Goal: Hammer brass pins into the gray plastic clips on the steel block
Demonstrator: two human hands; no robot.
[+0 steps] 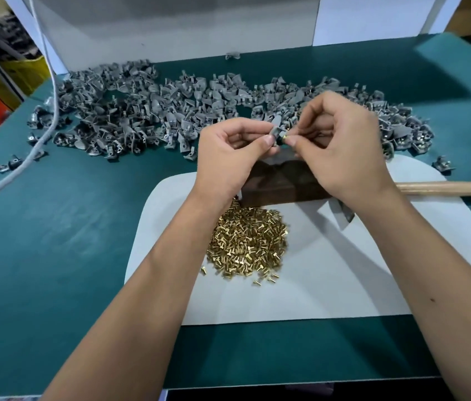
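My left hand (228, 151) pinches a gray plastic clip (275, 129) between thumb and fingers, held above the dark steel block (280, 186). My right hand (341, 146) pinches a small brass pin (284, 138) at the clip's side. A heap of brass pins (248, 241) lies on the white sheet (329, 279) just in front of the block. The hammer's wooden handle (454, 189) lies to the right, its head hidden behind my right wrist.
A wide pile of gray clips (147, 111) spreads across the green table (55, 241) behind the block. A gray cable (44, 137) runs down the left side. A white board (170, 30) stands at the back.
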